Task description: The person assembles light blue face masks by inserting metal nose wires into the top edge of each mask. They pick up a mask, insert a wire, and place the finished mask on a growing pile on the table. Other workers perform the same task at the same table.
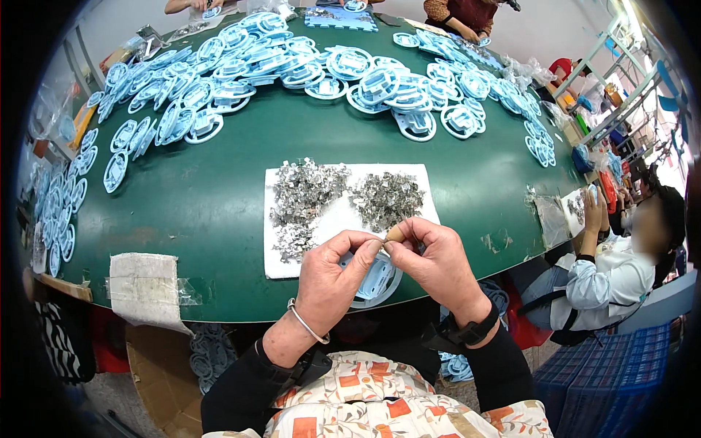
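My left hand [328, 281] and my right hand [436, 263] meet in front of me at the near table edge. Each has thumb and forefinger pinched, their tips nearly touching. Whatever lies between the fingertips is too small to make out. Just below and behind the fingers is a light-blue round plastic part [380, 281], partly hidden by both hands. Beyond them lies a white sheet [332, 233] bearing two heaps of small shiny metal pieces: a larger left heap [303, 197] and a right heap [387, 202].
Many light-blue plastic parts [292, 62] are piled across the far side of the green table [219, 171]. A taped cloth pad [144, 287] hangs over the near left edge. One co-worker [606, 270] sits at the right; others work across the table. A cardboard box [157, 379] stands below.
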Demonstrator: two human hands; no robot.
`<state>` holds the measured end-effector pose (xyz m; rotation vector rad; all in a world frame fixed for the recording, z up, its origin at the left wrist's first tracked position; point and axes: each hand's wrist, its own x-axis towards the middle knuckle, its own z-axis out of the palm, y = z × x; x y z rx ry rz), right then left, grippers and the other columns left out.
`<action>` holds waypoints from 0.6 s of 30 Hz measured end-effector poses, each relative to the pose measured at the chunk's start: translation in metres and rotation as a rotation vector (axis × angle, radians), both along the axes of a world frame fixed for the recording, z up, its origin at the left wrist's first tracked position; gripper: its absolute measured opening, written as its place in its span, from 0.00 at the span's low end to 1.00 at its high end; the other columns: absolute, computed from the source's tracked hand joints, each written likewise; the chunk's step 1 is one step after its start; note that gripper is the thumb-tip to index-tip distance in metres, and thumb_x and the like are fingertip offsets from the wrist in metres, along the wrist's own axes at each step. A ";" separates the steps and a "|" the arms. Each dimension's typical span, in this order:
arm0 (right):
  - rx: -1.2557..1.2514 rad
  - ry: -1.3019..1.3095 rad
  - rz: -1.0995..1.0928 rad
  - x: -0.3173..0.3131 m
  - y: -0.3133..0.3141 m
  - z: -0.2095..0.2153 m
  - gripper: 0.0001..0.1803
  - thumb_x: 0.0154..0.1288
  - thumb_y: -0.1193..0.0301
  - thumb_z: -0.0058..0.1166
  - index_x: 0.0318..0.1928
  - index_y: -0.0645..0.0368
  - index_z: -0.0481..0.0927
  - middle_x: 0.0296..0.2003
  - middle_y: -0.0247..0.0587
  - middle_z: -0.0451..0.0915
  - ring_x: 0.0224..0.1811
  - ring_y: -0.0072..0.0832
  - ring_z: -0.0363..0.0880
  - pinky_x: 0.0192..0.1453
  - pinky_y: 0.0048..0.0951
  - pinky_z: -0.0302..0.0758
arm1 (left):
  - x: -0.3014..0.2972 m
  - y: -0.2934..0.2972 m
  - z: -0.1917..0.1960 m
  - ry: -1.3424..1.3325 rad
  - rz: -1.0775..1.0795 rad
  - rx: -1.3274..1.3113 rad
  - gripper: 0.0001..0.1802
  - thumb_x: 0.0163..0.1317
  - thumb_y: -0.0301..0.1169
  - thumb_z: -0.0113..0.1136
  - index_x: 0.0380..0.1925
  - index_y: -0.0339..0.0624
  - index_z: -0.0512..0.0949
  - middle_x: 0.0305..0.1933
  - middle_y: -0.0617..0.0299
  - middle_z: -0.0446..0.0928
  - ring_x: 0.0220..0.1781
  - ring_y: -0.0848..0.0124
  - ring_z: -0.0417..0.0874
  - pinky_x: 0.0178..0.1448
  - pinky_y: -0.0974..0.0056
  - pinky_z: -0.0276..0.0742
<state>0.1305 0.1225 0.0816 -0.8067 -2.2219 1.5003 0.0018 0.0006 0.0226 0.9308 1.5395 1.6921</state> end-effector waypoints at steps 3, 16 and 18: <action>-0.038 0.011 0.001 0.000 0.002 -0.005 0.05 0.64 0.75 0.61 0.36 0.66 0.81 0.24 0.25 0.73 0.28 0.11 0.66 0.31 0.19 0.67 | 0.000 0.004 0.000 0.030 0.012 0.047 0.11 0.72 0.34 0.65 0.45 0.36 0.85 0.37 0.66 0.85 0.39 0.82 0.80 0.44 0.72 0.78; -0.386 0.325 -0.205 0.039 0.008 -0.028 0.01 0.68 0.79 0.54 0.39 0.63 0.78 0.36 0.25 0.74 0.31 0.09 0.66 0.36 0.15 0.64 | -0.009 0.020 -0.004 -0.559 0.074 0.280 0.23 0.80 0.30 0.49 0.72 0.43 0.62 0.58 0.61 0.77 0.55 0.77 0.80 0.60 0.69 0.80; -0.391 0.360 -0.177 0.045 0.002 -0.041 0.01 0.68 0.78 0.54 0.39 0.62 0.78 0.49 0.33 0.75 0.34 0.09 0.67 0.41 0.16 0.66 | -0.008 0.026 -0.005 -0.687 0.082 0.322 0.22 0.80 0.30 0.48 0.71 0.43 0.63 0.59 0.60 0.77 0.57 0.75 0.80 0.61 0.68 0.80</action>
